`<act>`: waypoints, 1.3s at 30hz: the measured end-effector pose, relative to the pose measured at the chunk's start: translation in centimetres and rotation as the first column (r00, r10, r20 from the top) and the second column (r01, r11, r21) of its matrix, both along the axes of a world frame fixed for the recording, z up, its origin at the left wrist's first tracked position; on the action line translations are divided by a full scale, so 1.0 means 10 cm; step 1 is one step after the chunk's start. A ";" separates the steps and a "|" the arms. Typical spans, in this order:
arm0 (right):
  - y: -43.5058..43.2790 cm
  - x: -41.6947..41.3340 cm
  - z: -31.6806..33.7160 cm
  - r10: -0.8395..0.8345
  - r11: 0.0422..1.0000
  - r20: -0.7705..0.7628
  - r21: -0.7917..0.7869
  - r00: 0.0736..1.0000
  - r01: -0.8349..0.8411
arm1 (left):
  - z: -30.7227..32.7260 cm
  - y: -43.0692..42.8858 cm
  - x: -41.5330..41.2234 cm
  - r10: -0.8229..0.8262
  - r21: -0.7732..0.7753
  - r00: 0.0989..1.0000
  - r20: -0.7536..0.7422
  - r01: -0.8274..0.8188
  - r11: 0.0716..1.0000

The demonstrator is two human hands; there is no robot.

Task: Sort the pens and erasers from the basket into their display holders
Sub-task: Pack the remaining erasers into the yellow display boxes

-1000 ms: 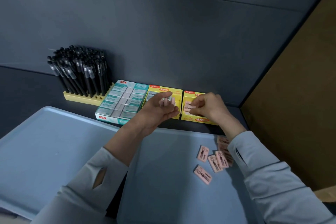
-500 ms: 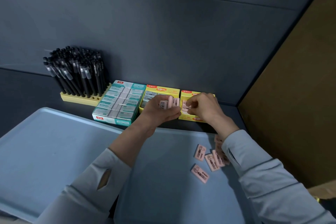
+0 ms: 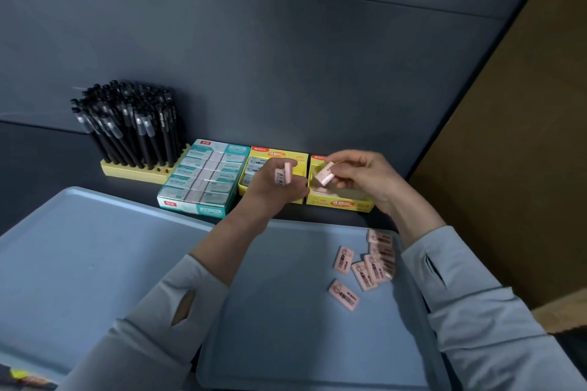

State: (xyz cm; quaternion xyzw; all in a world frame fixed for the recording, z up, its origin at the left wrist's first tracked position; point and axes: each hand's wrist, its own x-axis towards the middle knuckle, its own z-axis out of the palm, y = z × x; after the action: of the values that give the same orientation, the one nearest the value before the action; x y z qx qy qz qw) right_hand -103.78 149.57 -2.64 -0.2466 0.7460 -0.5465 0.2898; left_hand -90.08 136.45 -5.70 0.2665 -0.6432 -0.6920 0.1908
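While the right hand (image 3: pixel 365 181) pinches a pink rectangular eraser (image 3: pixel 324 173) above the right-hand yellow cardboard display box (image 3: pixel 340 203), centre frame, the left hand (image 3: pixel 276 192) grips spare pink erasers (image 3: pixel 283 174); next move, judged: seat it flat inside

"4B" in orange oval: right yellow box (image 3: pixel 339 203) front; middle yellow box (image 3: pixel 275 154) rear flap. "4B" on loose pink eraser (image 3: pixel 343 294), lower centre.

head cam | forward-down | close above blue tray (image 3: pixel 286 343) | corners likely warped
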 end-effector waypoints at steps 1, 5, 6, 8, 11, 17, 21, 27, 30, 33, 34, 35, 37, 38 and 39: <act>0.01 -0.03 -0.04 -0.029 0.999 -0.011 0.033 1.000 0.029 | 0.00 -0.01 -0.01 0.017 0.064 1.000 -0.016 -0.015 0.998; 0.00 -0.09 -0.19 -0.022 0.984 -0.078 0.177 0.997 0.035 | 0.00 -0.02 0.02 0.068 0.244 0.996 -0.052 -0.054 0.968; -0.02 -0.09 -0.21 -0.007 0.980 -0.114 0.196 0.993 0.029 | 0.00 -0.02 0.03 0.063 0.250 0.996 -0.063 -0.046 0.967; -0.07 -0.09 -0.25 0.025 0.967 -0.232 0.251 0.972 0.034 | -0.01 -0.02 0.05 0.039 0.222 0.997 -0.064 -0.024 0.975; -0.11 -0.08 -0.29 0.080 0.933 -0.385 0.354 0.919 0.067 | -0.01 -0.03 0.08 0.027 0.220 0.997 -0.066 -0.012 0.975; -0.16 -0.11 -0.24 0.204 0.886 -0.437 0.463 0.876 0.024 | -0.04 -0.05 0.12 0.020 0.214 0.997 -0.073 -0.004 0.977; -0.21 -0.10 -0.27 0.221 0.891 -0.487 0.453 0.845 0.029 | -0.04 -0.03 0.10 -0.009 0.183 0.997 -0.082 0.024 0.983; -0.16 -0.10 -0.32 0.262 0.899 -0.530 0.438 0.807 -0.004 | -0.01 0.03 0.09 -0.029 0.143 0.997 -0.071 0.039 0.989; -0.14 -0.12 -0.32 0.326 0.892 -0.524 0.446 0.787 -0.073 | -0.04 0.06 0.07 -0.005 0.119 0.999 -0.045 0.010 0.993; -0.15 -0.12 -0.33 0.324 0.892 -0.526 0.448 0.786 -0.068 | -0.07 0.07 0.05 -0.007 0.112 1.000 -0.029 0.011 0.994; -0.16 -0.11 -0.34 0.294 0.901 -0.545 0.433 0.785 -0.037 | -0.08 0.07 0.05 -0.003 0.114 1.000 -0.030 0.007 0.993; -0.17 -0.10 -0.34 0.248 0.915 -0.572 0.404 0.781 0.005 | -0.09 0.08 0.05 0.001 0.119 0.999 -0.033 0.003 0.993; -0.19 -0.05 -0.30 0.108 0.965 -0.541 0.258 0.834 0.043 | -0.07 0.08 0.06 0.004 0.135 0.999 -0.049 0.002 0.991; -0.19 -0.02 -0.25 0.054 0.987 -0.434 0.158 0.899 0.017 | -0.06 0.08 0.06 -0.002 0.135 0.998 -0.056 0.010 0.991; -0.20 0.01 -0.21 0.052 0.996 -0.285 0.079 0.957 -0.031 | -0.04 0.09 0.07 -0.012 0.124 0.998 -0.060 0.019 0.992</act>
State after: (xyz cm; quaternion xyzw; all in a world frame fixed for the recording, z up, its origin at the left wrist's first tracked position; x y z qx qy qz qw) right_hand -103.64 147.59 -4.72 -0.3280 0.7944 -0.4709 0.1988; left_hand -89.40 137.33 -6.13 0.2523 -0.5950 -0.7397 0.1875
